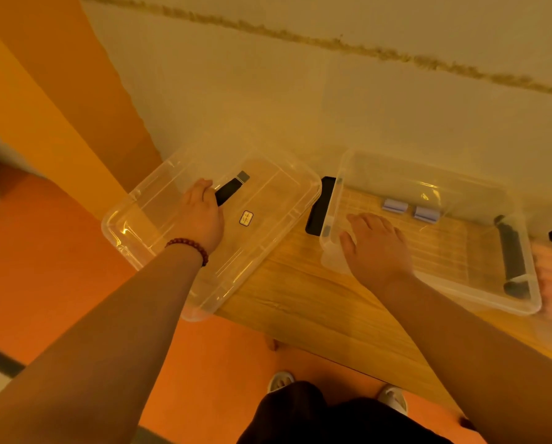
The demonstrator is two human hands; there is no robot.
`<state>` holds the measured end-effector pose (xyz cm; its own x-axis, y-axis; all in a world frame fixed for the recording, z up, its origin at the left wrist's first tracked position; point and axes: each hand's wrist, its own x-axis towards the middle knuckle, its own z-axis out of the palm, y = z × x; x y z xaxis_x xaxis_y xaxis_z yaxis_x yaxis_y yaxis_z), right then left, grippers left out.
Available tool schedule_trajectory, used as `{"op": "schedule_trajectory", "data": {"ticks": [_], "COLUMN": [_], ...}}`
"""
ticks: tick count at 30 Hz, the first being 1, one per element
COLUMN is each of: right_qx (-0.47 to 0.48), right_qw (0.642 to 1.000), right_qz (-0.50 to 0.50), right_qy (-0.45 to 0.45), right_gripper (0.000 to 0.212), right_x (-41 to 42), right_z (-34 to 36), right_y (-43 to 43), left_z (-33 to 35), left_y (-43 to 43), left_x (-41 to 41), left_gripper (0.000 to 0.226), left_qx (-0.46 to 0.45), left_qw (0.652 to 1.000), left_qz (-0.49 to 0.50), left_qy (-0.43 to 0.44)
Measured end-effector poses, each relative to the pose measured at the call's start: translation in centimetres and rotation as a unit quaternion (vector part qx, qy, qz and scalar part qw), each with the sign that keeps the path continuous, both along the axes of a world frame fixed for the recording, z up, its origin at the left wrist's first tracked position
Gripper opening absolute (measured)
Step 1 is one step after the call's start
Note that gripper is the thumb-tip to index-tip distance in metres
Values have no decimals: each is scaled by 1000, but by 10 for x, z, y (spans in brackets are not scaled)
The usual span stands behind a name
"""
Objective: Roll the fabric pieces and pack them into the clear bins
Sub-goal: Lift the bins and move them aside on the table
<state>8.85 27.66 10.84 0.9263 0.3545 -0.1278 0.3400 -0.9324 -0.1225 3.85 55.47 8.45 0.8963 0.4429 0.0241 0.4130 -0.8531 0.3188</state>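
At the far left, the left bin (159, 181) is tilted, and much of it hangs past the left edge of the table (300, 283) over the orange floor. It looks empty apart from a small gold label on its clear plastic. The left hand (200, 216), with a bead bracelet (188, 248) on its wrist, has its fingers curled round a black piece (231, 187) with a grey tip. This looks like a clip handle of the bin, though it could be a loose object. The grip probably serves to carry or steady the bin while it is brought into place beside the other one.

Between the two bins a flat black object (321, 206) lies on the table, just left of the right bin (479, 294). It could be a phone or the bin's own latch, and the view does not settle which.

The right bin sits flat on the table. The right hand (377, 245) reaches into its near-left corner, palm down, with the fingers spread and fairly straight and nothing held in them. Something pale shows under the fingertips, but it cannot be made out. The hand may be bracing the bin so it does not slide.

Towards the far side of this bin, two pale rolled fabric pieces (394, 206) lie side by side, close together, so the packing has begun but most of the floor is still bare. A black handle (511, 257) runs along the bin's right end.
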Motion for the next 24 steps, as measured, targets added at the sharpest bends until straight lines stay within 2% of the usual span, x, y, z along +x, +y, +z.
{"op": "schedule_trajectory", "data": {"ticks": [14, 24], "right_qx": [14, 35], "right_qw": [999, 999], "right_qz": [31, 8], "right_qy": [-16, -33], "right_gripper": [47, 48], "right_x": [-10, -14], "right_z": [11, 22], "right_y": [9, -24], "left_z": [19, 39], "left_y": [-5, -45], "left_x": [-19, -6], "left_gripper": [43, 44], "left_qx": [16, 22], "left_qw": [999, 996], "left_qz": [-28, -80], "left_qy": [-21, -41]}}
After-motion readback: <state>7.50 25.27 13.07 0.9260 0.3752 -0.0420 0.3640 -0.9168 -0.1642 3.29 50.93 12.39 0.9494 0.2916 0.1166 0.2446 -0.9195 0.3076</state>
